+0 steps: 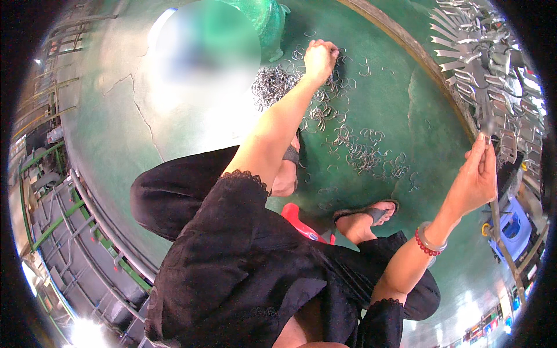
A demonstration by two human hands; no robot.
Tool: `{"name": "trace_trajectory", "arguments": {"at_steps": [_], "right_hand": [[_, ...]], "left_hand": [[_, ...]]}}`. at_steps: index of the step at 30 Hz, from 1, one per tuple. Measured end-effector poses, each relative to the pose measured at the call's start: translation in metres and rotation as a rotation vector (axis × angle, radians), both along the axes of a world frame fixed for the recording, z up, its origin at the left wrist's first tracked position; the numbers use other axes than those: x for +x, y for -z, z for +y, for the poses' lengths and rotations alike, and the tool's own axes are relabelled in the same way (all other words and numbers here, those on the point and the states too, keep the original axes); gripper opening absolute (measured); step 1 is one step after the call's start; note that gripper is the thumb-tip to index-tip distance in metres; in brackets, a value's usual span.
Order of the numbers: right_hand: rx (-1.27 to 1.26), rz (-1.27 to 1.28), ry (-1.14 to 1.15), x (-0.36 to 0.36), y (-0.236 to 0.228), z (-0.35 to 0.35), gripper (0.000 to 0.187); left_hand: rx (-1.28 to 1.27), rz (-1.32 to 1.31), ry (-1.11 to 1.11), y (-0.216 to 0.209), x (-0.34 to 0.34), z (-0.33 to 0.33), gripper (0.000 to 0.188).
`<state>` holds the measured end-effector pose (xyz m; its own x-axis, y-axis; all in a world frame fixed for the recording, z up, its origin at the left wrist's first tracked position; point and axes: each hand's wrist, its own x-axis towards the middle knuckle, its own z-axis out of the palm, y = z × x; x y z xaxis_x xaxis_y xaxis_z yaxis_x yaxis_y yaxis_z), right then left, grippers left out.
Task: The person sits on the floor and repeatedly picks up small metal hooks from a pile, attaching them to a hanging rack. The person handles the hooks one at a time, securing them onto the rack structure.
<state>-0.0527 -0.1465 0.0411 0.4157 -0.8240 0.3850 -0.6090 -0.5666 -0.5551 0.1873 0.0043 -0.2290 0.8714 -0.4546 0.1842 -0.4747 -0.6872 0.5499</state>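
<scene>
Over the green floor, my left hand is closed, fingers curled together just above scattered small bent metal hooks. Whatever lies between those fingers is hidden. Off to the right, my right hand pinches the near end of a thin grey metal piece, which is partly blurred. That piece stretches away from the fingertips, in front of many flat silvery metal parts. More loose hooks lie on the floor between my two hands, in thinner clusters.
A green sack-like container stands beside the hook pile. One long brownish bar curves past the metal parts. A blue plastic stool is at the right, and a red plastic seat shows under me. Metal racks line the left.
</scene>
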Motion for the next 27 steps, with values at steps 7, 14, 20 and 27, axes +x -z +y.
{"name": "trace_trajectory", "arguments": {"at_steps": [7, 14, 20, 27], "right_hand": [[-0.021, 0.031, 0.050, 0.000, 0.000, -0.003, 0.020], [0.004, 0.024, 0.030, 0.003, -0.001, -0.002, 0.019], [-0.059, 0.084, 0.017, -0.001, 0.001, -0.010, 0.021], [-0.026, -0.065, -0.047, 0.004, 0.003, -0.004, 0.021]], "left_hand": [[0.021, 0.031, -0.102, 0.001, 0.013, -0.012, 0.014], [0.148, -0.173, 0.380, 0.010, -0.008, -0.001, 0.028], [0.046, -0.109, 0.294, 0.007, 0.002, 0.034, 0.025], [0.275, -0.304, 0.856, -0.005, 0.006, 0.091, 0.033]]}}
